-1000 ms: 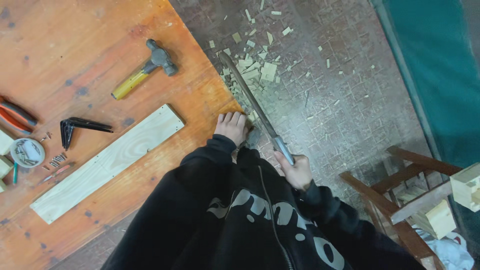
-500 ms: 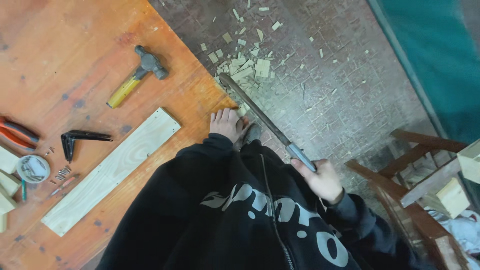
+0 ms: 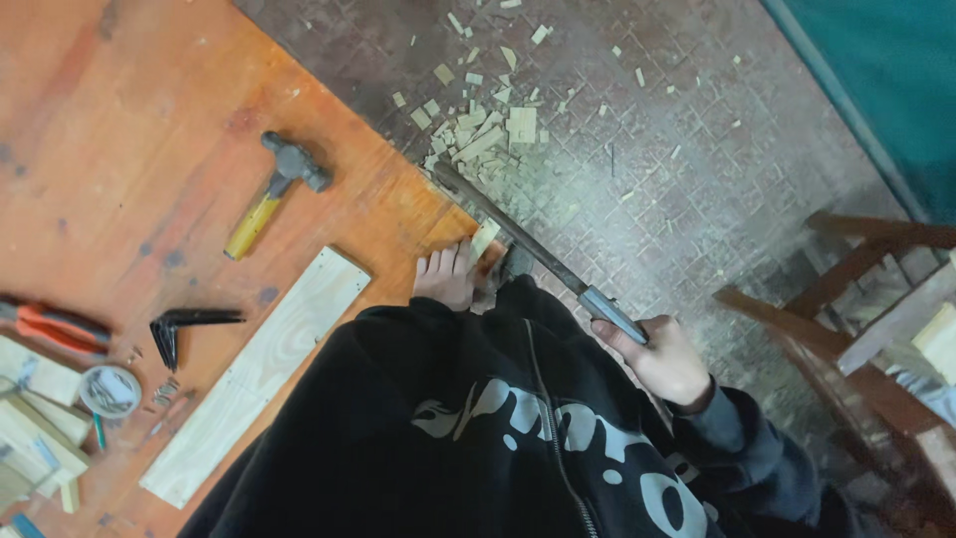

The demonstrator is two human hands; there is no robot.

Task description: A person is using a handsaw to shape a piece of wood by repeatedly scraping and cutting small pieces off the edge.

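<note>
Packages: one small round tin point(image 3: 110, 390), grey-white, open, near the left edge of the orange surface point(image 3: 119, 120). Labels, signs, screens: none.

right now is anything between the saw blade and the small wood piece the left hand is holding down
Nothing visible does. The saw in the right hand lies right against the small wood piece at the table edge, which the left hand presses down. The fingers sit close beside the blade.

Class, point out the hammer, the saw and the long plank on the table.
hammer point(image 3: 261, 207): head view, yellow handle.
saw point(image 3: 518, 235): head view, blade middle.
long plank point(image 3: 261, 371): head view, top face.
</note>
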